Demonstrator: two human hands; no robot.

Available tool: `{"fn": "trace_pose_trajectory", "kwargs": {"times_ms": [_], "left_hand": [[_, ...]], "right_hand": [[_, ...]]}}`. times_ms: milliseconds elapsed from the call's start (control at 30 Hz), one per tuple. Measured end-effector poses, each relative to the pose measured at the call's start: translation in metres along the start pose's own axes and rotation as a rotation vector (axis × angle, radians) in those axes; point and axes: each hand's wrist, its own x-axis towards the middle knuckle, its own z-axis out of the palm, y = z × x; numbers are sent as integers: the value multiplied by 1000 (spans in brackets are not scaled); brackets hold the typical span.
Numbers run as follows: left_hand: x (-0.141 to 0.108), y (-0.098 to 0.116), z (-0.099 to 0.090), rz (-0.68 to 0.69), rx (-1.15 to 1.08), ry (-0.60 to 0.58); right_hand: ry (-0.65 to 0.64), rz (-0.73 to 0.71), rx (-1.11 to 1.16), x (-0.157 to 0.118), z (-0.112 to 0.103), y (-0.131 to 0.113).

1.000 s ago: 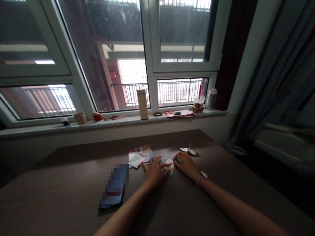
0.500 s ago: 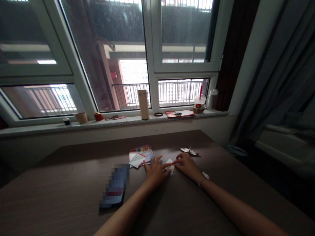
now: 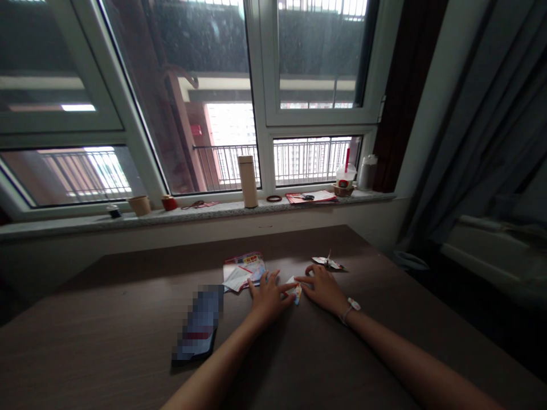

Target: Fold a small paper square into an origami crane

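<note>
A small folded piece of paper (image 3: 297,292), white with coloured print, lies on the brown table between my hands. My left hand (image 3: 270,299) rests to its left with fingers spread, the index finger and thumb touching it. From the right side, my right hand (image 3: 322,289) stretches its index finger onto the upper edge of the paper, while its other fingers bend toward the tabletop. Part of the paper is hidden under the fingertips. Just beyond my right hand sits a folded paper crane (image 3: 329,263). Printed paper sheets (image 3: 239,278) lie beyond my left hand, near its fingertips.
A blurred-out phone (image 3: 199,324) lies on the table (image 3: 106,324) left of my left forearm. Along the windowsill stand a tan bottle (image 3: 248,182), a paper cup (image 3: 139,205), a red spool (image 3: 169,203), scissors (image 3: 307,197) on red paper and a drink cup (image 3: 344,175).
My right hand's fingers have shifted slightly along the paper, with the index finger now straighter. My left hand stays nearly in place. The whole view has drifted a little.
</note>
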Motion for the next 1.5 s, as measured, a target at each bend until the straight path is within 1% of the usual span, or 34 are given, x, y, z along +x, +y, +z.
{"fn": "trace_pose_trajectory", "kwargs": {"times_ms": [167, 333, 533, 667, 833, 900, 1100, 1200, 1333, 1500], "left_hand": [[1, 0, 0, -9, -15, -14], [0, 1, 0, -10, -14, 6], [-2, 1, 0, 2, -7, 24], [-3, 1, 1, 5, -11, 34], [-4, 1, 1, 9, -2, 53], [-3, 1, 1, -2, -3, 45], [-1, 0, 2, -43, 8, 44], [-1, 0, 4, -61, 20, 44], [-1, 0, 6, -49, 30, 53], [-1, 0, 4, -51, -2, 61]], "right_hand": [[-14, -1, -68, 0, -1, -5], [1, -15, -84, -1, 0, -6], [-19, -5, -5, 0, 5, 1], [5, 5, 100, 1, 4, 7], [41, -49, 163, 0, 2, 9], [36, -51, 158, 0, 2, 8], [29, 11, 137, 0, 2, 6], [40, 12, 106, -1, 0, 3], [41, 11, 70, -3, -3, -1], [47, 0, 28, -4, -3, -2]]}}
